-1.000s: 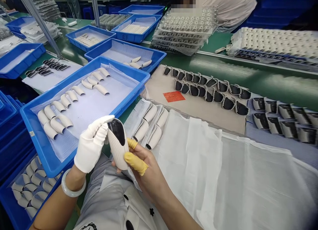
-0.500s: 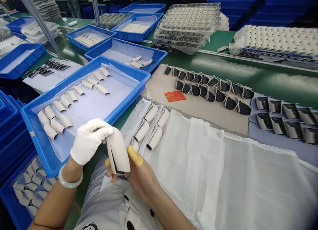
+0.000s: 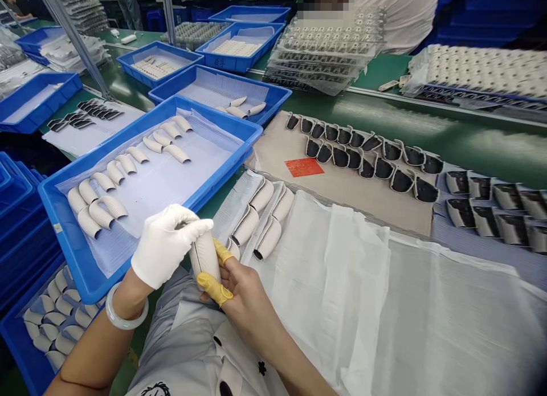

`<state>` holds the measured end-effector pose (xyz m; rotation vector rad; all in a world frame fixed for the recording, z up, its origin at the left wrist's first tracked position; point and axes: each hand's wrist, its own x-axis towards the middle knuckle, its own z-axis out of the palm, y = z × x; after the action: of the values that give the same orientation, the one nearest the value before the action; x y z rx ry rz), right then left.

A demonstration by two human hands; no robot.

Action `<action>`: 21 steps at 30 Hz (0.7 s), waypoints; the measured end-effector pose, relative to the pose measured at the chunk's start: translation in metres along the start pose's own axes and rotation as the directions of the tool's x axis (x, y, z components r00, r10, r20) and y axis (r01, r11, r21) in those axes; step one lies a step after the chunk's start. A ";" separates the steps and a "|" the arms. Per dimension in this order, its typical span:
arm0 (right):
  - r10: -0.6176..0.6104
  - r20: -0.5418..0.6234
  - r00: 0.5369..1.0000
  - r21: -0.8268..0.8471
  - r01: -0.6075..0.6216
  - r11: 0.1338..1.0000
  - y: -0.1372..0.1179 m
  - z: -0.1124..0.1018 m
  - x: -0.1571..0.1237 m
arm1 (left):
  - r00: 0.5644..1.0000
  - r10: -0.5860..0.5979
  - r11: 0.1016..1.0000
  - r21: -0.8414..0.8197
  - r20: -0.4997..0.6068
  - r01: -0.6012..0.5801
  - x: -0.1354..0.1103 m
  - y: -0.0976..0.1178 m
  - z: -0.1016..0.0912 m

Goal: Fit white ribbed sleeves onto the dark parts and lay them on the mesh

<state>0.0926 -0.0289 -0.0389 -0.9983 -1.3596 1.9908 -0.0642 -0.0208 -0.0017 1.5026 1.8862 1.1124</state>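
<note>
Both my hands hold one cream, curved, ribbed plastic shell (image 3: pixel 205 258) upright above my lap. My left hand (image 3: pixel 164 245), in a white glove, pinches its upper end. My right hand (image 3: pixel 239 282), with yellow covers on thumb and finger, grips its lower part from the right side. A dark seam runs down the shell's left side. Beyond my hands, similar shells (image 3: pixel 101 212) lie in rows in a blue tray (image 3: pixel 200 188) lined with white sheeting. More ribbed shells (image 3: pixel 268 239) rest between folds of white wrap just right of my hands.
White foam sheet (image 3: pixel 333 282) covers the bench at right. Behind it, dark-lined shells (image 3: pixel 367 165) stand in rows near a red card (image 3: pixel 304 167). Clear trays (image 3: pixel 325 54) are stacked at the back, with a person behind. A lower blue tray (image 3: pixel 19 350) of shells sits at left.
The shell has turned in my hands, and my left hand has shifted right over its top. My right thumb has come round to its front. A person has appeared behind the clear trays.
</note>
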 end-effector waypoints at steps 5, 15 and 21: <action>0.073 0.075 0.995 0.122 -0.082 0.989 -0.012 -0.006 0.003 | 0.996 0.006 0.972 -0.237 0.085 0.014 0.001 -0.002 -0.006; -0.057 0.141 0.988 0.287 0.014 0.958 -0.010 -0.011 0.007 | 0.927 -0.028 0.994 -0.089 0.373 0.066 -0.016 -0.007 0.000; -0.033 0.158 0.987 0.308 -0.018 0.951 -0.012 -0.010 0.006 | 0.931 0.006 0.999 -0.051 0.366 0.013 -0.018 -0.007 -0.007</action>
<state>0.0972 -0.0147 -0.0310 -0.7002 -1.0804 2.2321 -0.0686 -0.0405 -0.0055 1.5516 1.5898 0.8036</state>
